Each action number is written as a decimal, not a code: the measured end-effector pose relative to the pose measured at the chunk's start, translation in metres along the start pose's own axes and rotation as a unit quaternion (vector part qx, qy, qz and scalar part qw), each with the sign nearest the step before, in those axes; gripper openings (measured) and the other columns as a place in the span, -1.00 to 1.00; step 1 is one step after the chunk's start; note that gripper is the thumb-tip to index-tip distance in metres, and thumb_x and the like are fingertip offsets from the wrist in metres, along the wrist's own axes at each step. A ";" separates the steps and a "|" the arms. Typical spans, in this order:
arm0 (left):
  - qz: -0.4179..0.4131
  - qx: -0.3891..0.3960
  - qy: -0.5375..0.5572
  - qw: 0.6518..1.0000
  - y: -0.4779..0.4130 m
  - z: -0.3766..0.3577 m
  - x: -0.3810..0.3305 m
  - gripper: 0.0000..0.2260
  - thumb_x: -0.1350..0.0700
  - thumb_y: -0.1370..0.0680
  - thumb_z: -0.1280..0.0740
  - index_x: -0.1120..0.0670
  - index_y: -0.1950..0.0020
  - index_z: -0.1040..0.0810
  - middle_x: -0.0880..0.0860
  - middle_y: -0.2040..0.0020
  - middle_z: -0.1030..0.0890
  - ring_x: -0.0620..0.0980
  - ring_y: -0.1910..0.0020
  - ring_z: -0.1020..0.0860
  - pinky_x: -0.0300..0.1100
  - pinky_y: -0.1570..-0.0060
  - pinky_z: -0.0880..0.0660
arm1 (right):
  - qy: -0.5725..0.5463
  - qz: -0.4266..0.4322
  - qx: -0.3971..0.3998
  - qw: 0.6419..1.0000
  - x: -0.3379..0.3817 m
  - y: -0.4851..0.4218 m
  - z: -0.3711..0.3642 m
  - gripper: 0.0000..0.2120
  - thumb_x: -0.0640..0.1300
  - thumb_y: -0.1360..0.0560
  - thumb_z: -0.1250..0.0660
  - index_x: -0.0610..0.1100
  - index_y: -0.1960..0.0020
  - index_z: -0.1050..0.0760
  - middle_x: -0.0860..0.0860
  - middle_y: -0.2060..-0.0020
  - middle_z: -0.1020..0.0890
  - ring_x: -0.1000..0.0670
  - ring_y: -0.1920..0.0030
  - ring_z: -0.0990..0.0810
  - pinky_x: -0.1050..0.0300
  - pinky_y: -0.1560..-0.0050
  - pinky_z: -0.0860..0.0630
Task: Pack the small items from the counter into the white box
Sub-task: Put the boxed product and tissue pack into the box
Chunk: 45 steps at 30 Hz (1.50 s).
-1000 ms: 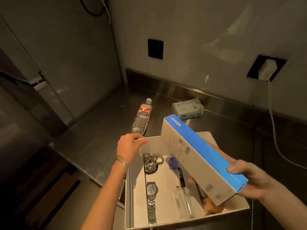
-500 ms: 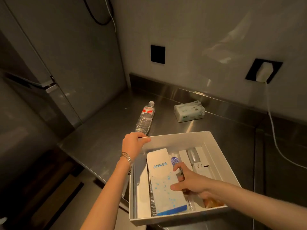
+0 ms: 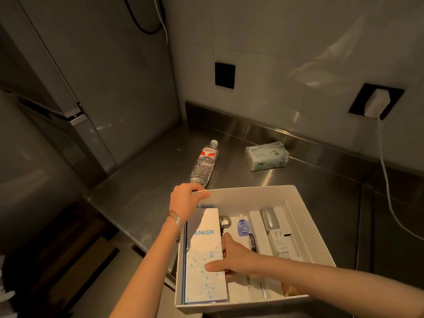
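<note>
The box [image 3: 250, 194] sits at the near edge of the steel table [image 3: 142, 187], its near-left corner jutting past that edge. The left hand [image 3: 186, 199] has its grip closed over the box's far-left corner, thumb along the rim's inside. Inside, the Anker carton [image 3: 202, 267] lies flat and lengthwise against the left wall. The right hand [image 3: 237, 258] grips it, thumb laid across its top face and fingers curled down its right side, where they seem to tuck between carton and box floor. Right of the carton lie a chain [image 3: 225, 222], a small blue bottle [image 3: 243, 228] and a dark pen [image 3: 253, 243]; further right, in a white insert, rest a grey case [image 3: 269, 220] and a white plug [image 3: 278, 244]. Beyond the box, a water bottle [image 3: 204, 164] lies on its side on the table, its base near the left hand, and a tissue pack [image 3: 266, 157] sits by the back wall.
</note>
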<state>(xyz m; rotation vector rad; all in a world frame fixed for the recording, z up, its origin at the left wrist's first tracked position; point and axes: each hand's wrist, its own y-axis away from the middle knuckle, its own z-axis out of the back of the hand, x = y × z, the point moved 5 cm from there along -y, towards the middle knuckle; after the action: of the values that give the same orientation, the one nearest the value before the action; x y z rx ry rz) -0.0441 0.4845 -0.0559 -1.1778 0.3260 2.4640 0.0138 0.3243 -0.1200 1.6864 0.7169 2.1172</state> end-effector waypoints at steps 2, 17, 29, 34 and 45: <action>-0.001 -0.001 -0.002 1.000 0.000 -0.001 0.000 -0.84 0.06 -0.45 -0.38 0.10 0.06 -0.66 0.06 0.13 -0.64 -0.04 0.18 -0.55 -0.32 0.28 -0.47 | 0.010 0.021 -0.002 1.000 0.000 0.001 0.000 -0.46 -0.02 -0.42 -0.43 -0.10 -0.19 -0.15 0.17 -0.05 -0.51 0.07 -0.13 -0.55 0.10 -0.01 -0.59; -0.005 0.012 -0.013 1.000 0.002 0.001 -0.001 -0.91 0.07 -0.44 -0.40 0.06 0.12 -0.66 0.02 0.18 -0.63 -0.02 0.13 -0.58 -0.15 0.17 -0.58 | 0.335 0.057 -0.053 0.939 0.018 0.014 0.043 -0.55 0.27 -0.56 0.03 -0.06 -0.09 -0.40 -0.02 0.05 -0.65 -0.04 0.07 -0.61 -0.01 -0.03 -0.53; -0.018 0.005 -0.011 1.000 0.001 0.002 -0.002 -0.91 0.09 -0.43 -0.40 -0.06 0.28 -0.61 -0.10 0.34 -0.60 -0.07 0.26 -0.56 -0.20 0.26 -0.45 | 0.183 0.163 -0.364 0.899 0.073 0.043 0.255 -0.88 -0.24 -0.53 -0.28 -0.16 -0.03 -0.56 -0.10 0.12 -0.65 -0.03 0.15 -0.63 0.22 0.14 -0.57; -0.005 0.008 -0.010 1.000 0.000 0.002 -0.001 -0.92 0.08 -0.43 -0.40 -0.05 0.27 -0.62 -0.06 0.32 -0.61 -0.08 0.25 -0.56 -0.20 0.25 -0.45 | 0.430 0.033 -0.330 0.840 0.058 -0.055 0.300 -0.72 -0.18 -0.49 -0.32 -0.11 -0.19 -0.52 -0.11 -0.23 -0.55 -0.14 -0.23 -0.50 0.00 -0.22 -0.45; -0.005 0.006 -0.012 1.000 -0.002 0.001 0.002 -0.93 0.07 -0.42 -0.41 0.03 0.20 -0.67 -0.08 0.31 -0.60 -0.09 0.24 -0.56 -0.20 0.22 -0.48 | 0.463 0.001 -0.336 0.820 0.033 -0.093 0.284 -0.66 -0.16 -0.48 -0.32 -0.08 -0.26 -0.47 -0.16 -0.20 -0.55 -0.20 -0.21 -0.49 -0.09 -0.24 -0.43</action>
<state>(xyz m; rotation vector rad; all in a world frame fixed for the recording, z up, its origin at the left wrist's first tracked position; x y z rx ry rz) -0.0451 0.4867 -0.0567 -1.1415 0.3270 2.4629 0.2771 0.4683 -0.0995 0.2359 0.0970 2.6833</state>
